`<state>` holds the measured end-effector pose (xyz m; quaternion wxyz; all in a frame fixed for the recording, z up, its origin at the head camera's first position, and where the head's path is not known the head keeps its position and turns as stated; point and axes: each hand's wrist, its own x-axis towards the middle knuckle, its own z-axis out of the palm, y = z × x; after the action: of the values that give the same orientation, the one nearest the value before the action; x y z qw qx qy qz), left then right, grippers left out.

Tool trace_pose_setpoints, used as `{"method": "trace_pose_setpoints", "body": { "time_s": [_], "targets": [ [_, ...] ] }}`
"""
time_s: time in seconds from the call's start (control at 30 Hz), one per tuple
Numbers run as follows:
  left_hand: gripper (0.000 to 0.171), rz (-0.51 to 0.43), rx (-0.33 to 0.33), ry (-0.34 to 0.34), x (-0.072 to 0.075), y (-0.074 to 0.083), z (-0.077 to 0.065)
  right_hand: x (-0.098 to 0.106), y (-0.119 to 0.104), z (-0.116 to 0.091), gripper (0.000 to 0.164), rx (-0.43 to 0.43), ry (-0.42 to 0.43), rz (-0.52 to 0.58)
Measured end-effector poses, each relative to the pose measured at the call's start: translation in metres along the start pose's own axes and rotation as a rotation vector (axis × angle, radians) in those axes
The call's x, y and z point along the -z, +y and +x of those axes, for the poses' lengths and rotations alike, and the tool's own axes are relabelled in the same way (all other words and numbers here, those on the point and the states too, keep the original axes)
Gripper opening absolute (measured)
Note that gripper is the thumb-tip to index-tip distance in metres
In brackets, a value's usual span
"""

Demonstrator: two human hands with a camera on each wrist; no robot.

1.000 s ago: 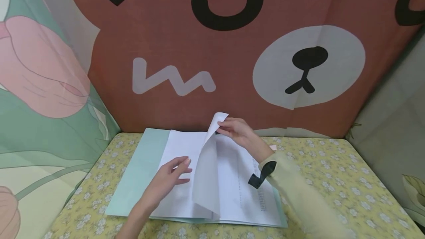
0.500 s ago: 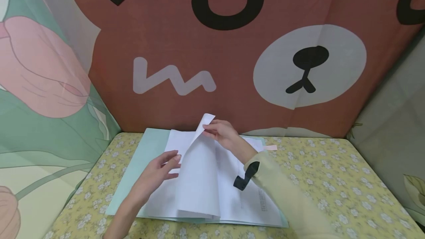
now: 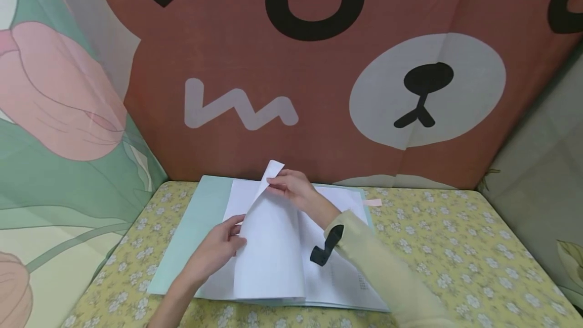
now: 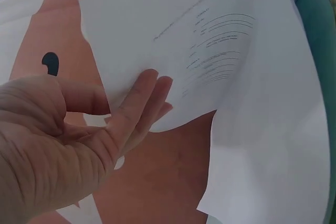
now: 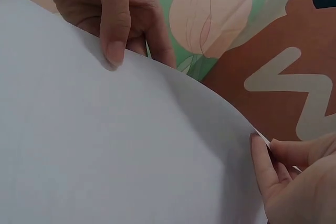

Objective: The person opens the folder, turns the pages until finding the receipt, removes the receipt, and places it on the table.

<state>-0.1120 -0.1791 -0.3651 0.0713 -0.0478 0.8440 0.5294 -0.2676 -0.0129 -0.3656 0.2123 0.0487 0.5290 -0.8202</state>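
Note:
A light green folder lies spread on the table with white papers in it. One white page is lifted and curves over towards the left. At its top corner my right hand pinches it between thumb and fingers. My left hand has the page's left edge between its thumb and fingers. In the right wrist view the left thumb lies on the near face, with the other fingers partly hidden behind the paper. Printed lines show on the page's underside in the left wrist view.
A yellow floral cloth covers the table. A pink tab sticks out at the folder's right edge. Behind the table hangs a brown bear-print cloth, and a tulip-print cloth hangs at the left.
My right hand has carried the page's corner leftward and slightly down, turning the page over to the left. My left hand drew back left, and now takes the page's edge.

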Motion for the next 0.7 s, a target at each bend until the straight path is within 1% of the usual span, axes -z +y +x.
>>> {"method": "trace_pose_setpoints", "body": {
  "time_s": [0.07, 0.13, 0.3, 0.4, 0.47, 0.57, 0.7],
  "targets": [
    [0.053, 0.011, -0.008, 0.003, 0.000, -0.002, 0.000, 0.001, 0.000, -0.002, 0.016, 0.001, -0.015, -0.018],
    [0.053, 0.032, -0.012, 0.009, 0.001, -0.004, 0.001, 0.004, 0.000, -0.004, 0.019, 0.013, -0.032, -0.066],
    [0.053, 0.117, -0.049, 0.020, 0.006, -0.010, 0.002, 0.016, -0.008, -0.009, 0.024, 0.091, -0.076, -0.280],
    [0.053, 0.168, -0.072, 0.028, 0.010, -0.015, 0.004, 0.027, -0.015, -0.011, 0.027, 0.150, -0.081, -0.412],
    [0.053, 0.192, -0.070, 0.030, 0.013, -0.019, 0.005, 0.037, -0.019, -0.010, 0.028, 0.190, -0.071, -0.489],
    [0.053, 0.213, -0.050, 0.027, 0.015, -0.025, 0.008, 0.054, -0.026, -0.011, 0.031, 0.248, -0.038, -0.596],
    [0.056, 0.253, -0.024, 0.030, 0.017, -0.033, 0.011, 0.074, -0.036, -0.013, 0.032, 0.291, 0.006, -0.654]
  ]
}}
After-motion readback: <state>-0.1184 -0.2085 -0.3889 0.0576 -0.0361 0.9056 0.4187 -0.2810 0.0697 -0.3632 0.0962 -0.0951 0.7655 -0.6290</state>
